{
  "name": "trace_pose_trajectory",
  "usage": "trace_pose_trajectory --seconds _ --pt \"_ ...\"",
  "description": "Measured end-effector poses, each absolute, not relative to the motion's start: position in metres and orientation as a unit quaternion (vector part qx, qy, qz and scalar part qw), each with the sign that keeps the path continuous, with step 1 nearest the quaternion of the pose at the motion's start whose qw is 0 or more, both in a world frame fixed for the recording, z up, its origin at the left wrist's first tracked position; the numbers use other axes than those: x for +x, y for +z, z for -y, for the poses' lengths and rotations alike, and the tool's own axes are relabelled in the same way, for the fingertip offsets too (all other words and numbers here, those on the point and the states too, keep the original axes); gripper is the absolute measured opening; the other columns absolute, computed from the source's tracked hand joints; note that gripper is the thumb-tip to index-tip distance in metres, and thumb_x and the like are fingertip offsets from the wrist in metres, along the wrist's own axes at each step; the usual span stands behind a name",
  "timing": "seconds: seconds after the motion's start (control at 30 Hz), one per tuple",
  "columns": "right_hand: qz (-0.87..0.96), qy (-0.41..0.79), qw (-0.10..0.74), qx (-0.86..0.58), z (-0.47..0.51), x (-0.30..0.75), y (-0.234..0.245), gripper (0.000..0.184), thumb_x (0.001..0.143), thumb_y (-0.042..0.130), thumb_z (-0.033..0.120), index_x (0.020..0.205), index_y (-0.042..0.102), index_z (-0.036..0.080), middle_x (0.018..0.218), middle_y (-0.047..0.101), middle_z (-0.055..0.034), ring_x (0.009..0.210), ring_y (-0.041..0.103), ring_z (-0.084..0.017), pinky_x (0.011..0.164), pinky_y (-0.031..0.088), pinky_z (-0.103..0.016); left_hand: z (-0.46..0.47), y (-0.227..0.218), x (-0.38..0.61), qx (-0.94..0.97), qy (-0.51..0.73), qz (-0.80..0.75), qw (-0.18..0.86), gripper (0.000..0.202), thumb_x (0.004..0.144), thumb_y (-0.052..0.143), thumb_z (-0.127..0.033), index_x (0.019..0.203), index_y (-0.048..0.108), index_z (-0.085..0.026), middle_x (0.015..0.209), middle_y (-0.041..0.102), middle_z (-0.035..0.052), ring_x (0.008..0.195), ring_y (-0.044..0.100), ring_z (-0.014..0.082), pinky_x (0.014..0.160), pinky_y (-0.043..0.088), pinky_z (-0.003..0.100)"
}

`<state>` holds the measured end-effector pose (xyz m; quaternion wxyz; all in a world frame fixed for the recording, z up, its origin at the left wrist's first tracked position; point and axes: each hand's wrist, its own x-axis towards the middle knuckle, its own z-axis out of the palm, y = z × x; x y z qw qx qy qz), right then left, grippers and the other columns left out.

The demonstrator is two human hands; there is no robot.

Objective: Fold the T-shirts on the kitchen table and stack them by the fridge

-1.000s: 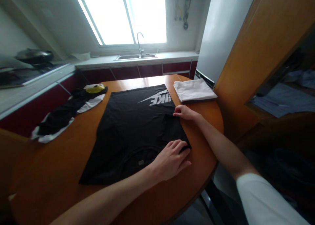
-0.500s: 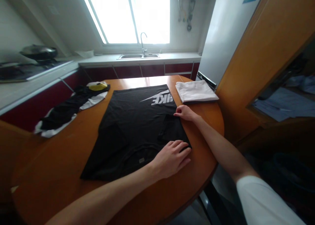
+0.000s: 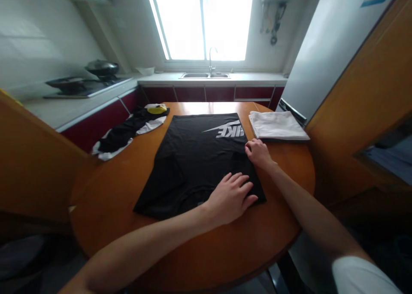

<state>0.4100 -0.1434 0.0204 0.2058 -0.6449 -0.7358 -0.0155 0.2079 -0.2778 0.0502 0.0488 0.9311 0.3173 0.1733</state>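
A black T-shirt (image 3: 199, 156) with a white Nike print lies spread on the table, its neckline towards me and its sleeves folded inward. My left hand (image 3: 230, 197) rests flat on the shirt near its close right corner, fingers outstretched. Part of the neckline is hidden by this hand and its forearm. At the shirt's right edge, my right hand (image 3: 258, 153) has its fingers curled in against the fabric, seemingly pinching the edge; the fingertips are partly hidden.
The round wooden table (image 3: 193, 255) carries a folded white cloth (image 3: 277, 125) at the back right. Crumpled black and white clothing (image 3: 125, 133) with a yellow patch lies at the left edge. Beyond are a sink (image 3: 206, 75), a stove with pans (image 3: 102, 68) and a fridge (image 3: 334, 49).
The view has swung left, shifting the scene rightward. My left hand has slid inward from the shirt's close right corner. My right hand stays by the right edge.
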Motion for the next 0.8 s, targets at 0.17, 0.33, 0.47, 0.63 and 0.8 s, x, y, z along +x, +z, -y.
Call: trace_pose_trajectory --seconds 0.17,0.33,0.47,0.63,0.8 --pt "0.777 0.031 0.233 -0.584 0.162 0.381 0.018 0.044 0.1 0.038 0.031 0.135 0.06 0.014 0.142 0.057 -0.0145 0.132 0.049 -0.026 0.111 0.037 -0.037 0.214 0.09 0.135 0.869 0.222 -0.44 0.047 0.033 0.103 0.043 -0.034 0.119 0.068 -0.021 0.125 0.068 0.0066 0.114 0.064 0.0223 0.103 0.048 0.036" --pt "0.794 0.067 0.129 -0.59 0.171 0.36 -0.004 0.077 0.1 0.033 0.059 0.157 0.029 0.008 0.165 0.023 -0.018 0.154 0.016 -0.03 0.122 0.016 -0.053 0.161 0.078 0.031 0.765 0.262 -0.587 0.035 0.036 0.096 0.044 -0.035 0.112 0.071 -0.017 0.119 0.071 0.0094 0.112 0.064 0.0248 0.103 0.048 0.036" --pt "0.779 0.07 0.099 -0.615 0.168 0.357 -0.015 0.084 0.099 0.029 0.066 0.16 0.022 0.008 0.166 0.015 -0.0185 0.155 0.01 -0.029 0.123 0.009 -0.054 0.147 0.05 -0.019 0.705 0.263 -0.657 0.043 0.038 0.091 0.045 -0.037 0.108 0.072 -0.017 0.115 0.072 0.0114 0.11 0.065 0.0264 0.1 0.05 0.037" --pt "0.769 0.06 0.094 -0.629 0.165 0.354 -0.014 0.085 0.099 0.027 0.066 0.16 0.021 0.007 0.166 0.015 -0.019 0.155 0.009 -0.03 0.123 0.008 -0.055 0.144 0.033 -0.024 0.718 0.25 -0.645 0.076 0.04 0.09 0.048 -0.039 0.109 0.072 -0.015 0.113 0.073 0.0124 0.107 0.067 0.027 0.099 0.05 0.038" --pt "0.766 0.046 0.098 -0.633 0.166 0.351 -0.015 0.082 0.1 0.027 0.062 0.158 0.024 0.005 0.166 0.014 -0.0223 0.154 0.011 -0.032 0.122 0.01 -0.057 0.148 0.036 -0.013 0.747 0.25 -0.61 0.084 0.04 0.091 0.048 -0.039 0.11 0.072 -0.014 0.117 0.072 0.0125 0.111 0.066 0.026 0.102 0.049 0.038"
